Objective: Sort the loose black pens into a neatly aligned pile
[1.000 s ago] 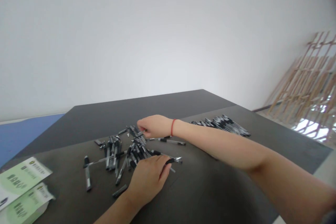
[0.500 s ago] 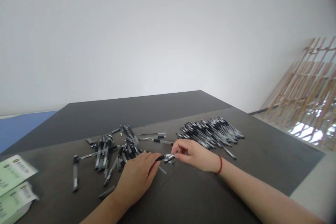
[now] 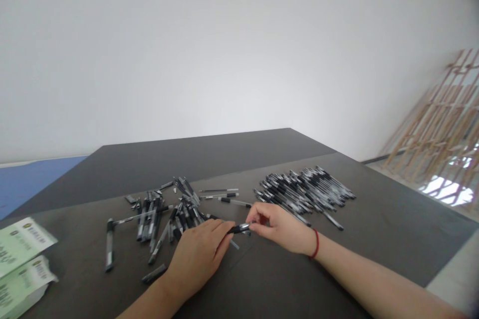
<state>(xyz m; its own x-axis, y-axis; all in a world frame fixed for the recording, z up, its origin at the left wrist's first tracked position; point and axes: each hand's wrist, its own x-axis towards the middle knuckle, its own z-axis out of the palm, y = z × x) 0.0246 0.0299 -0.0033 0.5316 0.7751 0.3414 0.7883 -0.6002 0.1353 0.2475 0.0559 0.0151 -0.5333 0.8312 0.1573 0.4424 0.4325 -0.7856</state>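
Observation:
My left hand [image 3: 200, 255] rests palm down on the dark table [image 3: 262, 279], its fingertips closed on the black grip end of a pen [image 3: 240, 228]. My right hand [image 3: 279, 226], with a red band at the wrist, pinches the pen's silver tip end from the right. The two hands meet at the pen, just above the tabletop. A loose heap of pens and pen parts [image 3: 164, 212] lies beyond and to the left of my left hand. Farther right, behind my right hand, lies a neater pile of black pens [image 3: 305, 190].
Two green and white packets [image 3: 22, 264] lie at the table's left edge. A separate black cap [image 3: 154, 273] and a single pen [image 3: 109, 244] lie near my left forearm. A wooden lattice frame [image 3: 437, 129] leans against the wall at the right. Blue floor shows at the far left.
My right hand came back from the far side of the loose heap toward me and now pinches the pen that my left hand holds. The left hand has hardly moved.

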